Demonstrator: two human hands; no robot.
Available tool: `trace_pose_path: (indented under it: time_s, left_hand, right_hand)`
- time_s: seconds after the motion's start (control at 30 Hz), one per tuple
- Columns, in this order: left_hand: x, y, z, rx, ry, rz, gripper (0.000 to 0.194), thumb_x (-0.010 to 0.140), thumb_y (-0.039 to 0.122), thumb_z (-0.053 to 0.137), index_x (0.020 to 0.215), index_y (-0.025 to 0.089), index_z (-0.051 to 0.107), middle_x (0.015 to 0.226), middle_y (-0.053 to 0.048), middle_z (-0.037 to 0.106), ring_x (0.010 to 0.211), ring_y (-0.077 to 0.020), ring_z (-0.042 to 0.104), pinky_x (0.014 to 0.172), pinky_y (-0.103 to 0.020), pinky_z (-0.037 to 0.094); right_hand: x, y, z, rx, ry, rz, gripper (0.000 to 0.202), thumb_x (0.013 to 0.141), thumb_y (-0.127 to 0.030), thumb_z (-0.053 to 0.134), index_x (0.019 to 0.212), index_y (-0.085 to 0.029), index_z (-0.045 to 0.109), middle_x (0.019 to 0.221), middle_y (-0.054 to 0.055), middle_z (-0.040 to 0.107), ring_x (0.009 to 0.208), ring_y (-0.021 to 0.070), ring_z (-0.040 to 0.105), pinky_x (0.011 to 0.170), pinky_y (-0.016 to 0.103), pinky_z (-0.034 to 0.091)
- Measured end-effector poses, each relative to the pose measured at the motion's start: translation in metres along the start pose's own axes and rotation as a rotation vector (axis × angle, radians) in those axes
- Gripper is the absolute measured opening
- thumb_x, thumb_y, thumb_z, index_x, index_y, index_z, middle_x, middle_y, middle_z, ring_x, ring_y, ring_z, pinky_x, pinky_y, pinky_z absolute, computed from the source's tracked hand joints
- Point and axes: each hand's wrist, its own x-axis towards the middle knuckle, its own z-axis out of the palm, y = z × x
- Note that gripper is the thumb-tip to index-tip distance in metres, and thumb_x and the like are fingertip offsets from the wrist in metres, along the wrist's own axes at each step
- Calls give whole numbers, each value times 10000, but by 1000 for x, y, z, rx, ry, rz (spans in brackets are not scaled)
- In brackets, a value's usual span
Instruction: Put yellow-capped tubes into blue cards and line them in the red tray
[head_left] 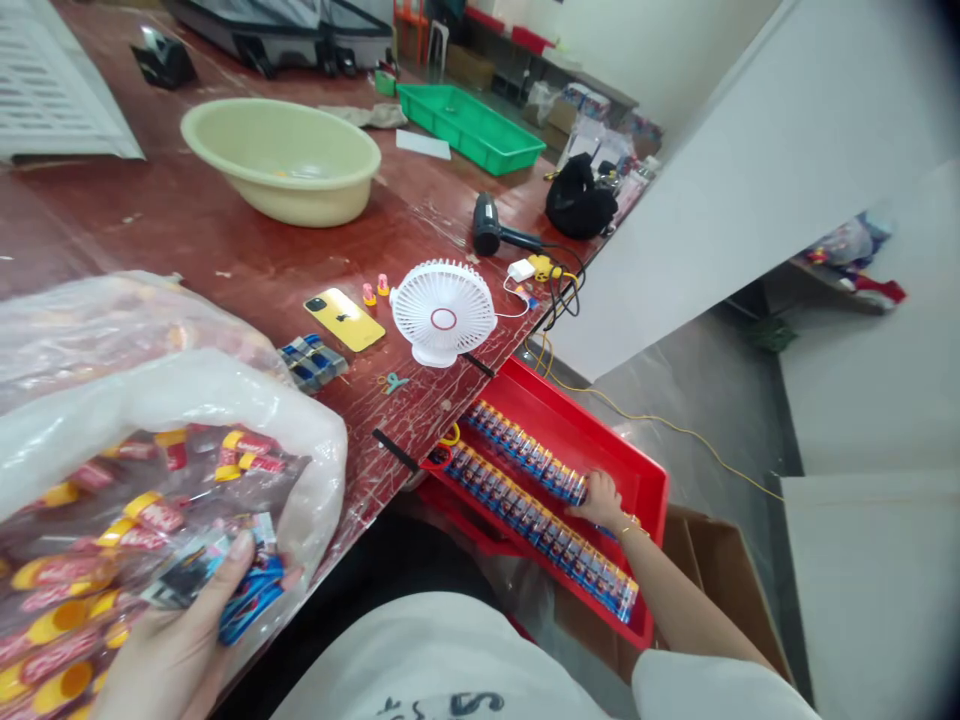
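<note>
The scratched dark red worktop [247, 250] is the largest thing, and the person sits at its near edge. On the worktop, reaching to the left part of this edge, lies a big bag of whitish clear plastic [225, 390] with its mouth wide. Outside the edge and lower, a long red rectangular plastic tray [600, 450] stands beside the worktop. Away from the near edge is an oval cream-coloured plastic basin [300, 190]; to the right of it is a shallow green plastic tray [472, 125].

Close to the near edge stands a round white plastic fan [442, 335]. Inside the red tray are two rows of small blue cylinders with yellow ends: the longer row [540, 525] along the side nearer to the person, the shorter row [525, 455] behind it.

The two hands are well apart. The right hand [602, 500] touches the end of the shorter row — whether its fingers grip a cylinder, I cannot tell. The left hand [172, 640], over the bag, is closed upon glossy blue printed pieces [251, 595], the thumb on top. Smallest are the pinkish-red cylinders with yellow caps [154, 515], many in the bag.
</note>
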Motion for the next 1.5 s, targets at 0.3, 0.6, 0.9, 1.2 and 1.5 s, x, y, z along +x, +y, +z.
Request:
trace_pose_path:
  time_s: [0.3,0.6,0.9,1.2,1.5]
  left_hand:
    - [-10,1,-33,-133,-232,-48,345,630,402,812,835,138,723,747,-71,762,715,-241,715,587,-289,570]
    - [-14,2,-54,-283,-232,-9,367,583,312,856,840,83,728,705,-91,743,585,-195,688,512,-254,548]
    - [-8,0,-71,-360,-113,-12,423,518,409,868,758,109,691,673,-50,697,564,-157,627,483,-268,560]
    - [0,-8,-74,-175,-89,218,359,589,448,811,638,155,609,461,48,530,404,-97,443,362,-213,380]
    - [-7,-2,-75,1,19,477,254,610,344,796,594,183,600,511,48,509,495,-122,439,517,-251,361]
  right_hand:
    - [-21,-140,-81,313,450,-649,523,741,-484,623,1136,-167,496,1148,166,564,1113,355,530,947,533,417]
    - [-150,-461,-96,-4,144,-1264,229,890,-69,425,1050,-146,568,1013,118,664,958,233,620,837,358,518]
    - [-162,-499,-64,-309,98,-1114,383,868,-8,374,1220,-77,510,1051,234,626,846,275,680,687,377,549]
    - [-159,-480,-72,-302,46,-1241,312,858,3,376,1063,-116,579,1086,192,639,992,270,622,854,423,511]
    - [-150,-468,-137,906,-123,-1315,170,843,-217,598,985,-229,504,872,11,598,691,122,565,636,258,484]
